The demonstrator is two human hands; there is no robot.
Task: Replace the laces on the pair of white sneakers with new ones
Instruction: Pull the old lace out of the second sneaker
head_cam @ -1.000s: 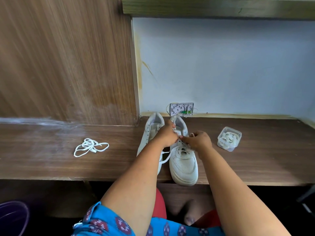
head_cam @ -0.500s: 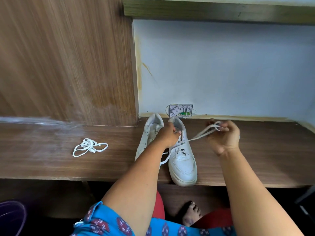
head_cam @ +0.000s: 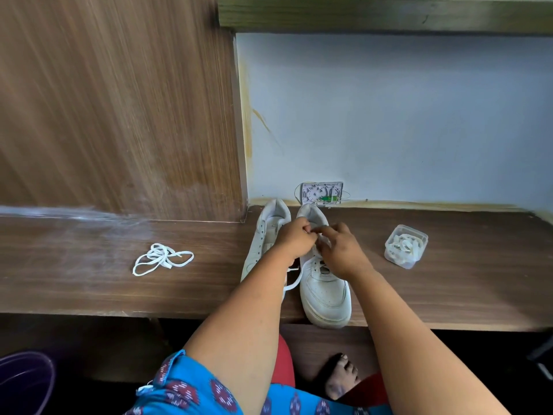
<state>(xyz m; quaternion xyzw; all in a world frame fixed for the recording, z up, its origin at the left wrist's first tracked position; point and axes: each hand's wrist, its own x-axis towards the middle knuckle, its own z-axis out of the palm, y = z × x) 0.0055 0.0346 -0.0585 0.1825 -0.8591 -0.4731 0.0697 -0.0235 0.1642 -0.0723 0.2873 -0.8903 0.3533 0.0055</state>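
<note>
Both hands are meeting over the upper eyelets of the right sneaker: the left hand is curling its fingers and pinching the white lace, and the right hand is reaching in with its forefinger out, though whether it is gripping anything is hard to tell. The left sneaker is lying just beside its partner on the wooden worktop, heels toward the wall. A loose lace is lying well off to the left, and a clear plastic box holding more white laces is sitting out to the right.
</note>
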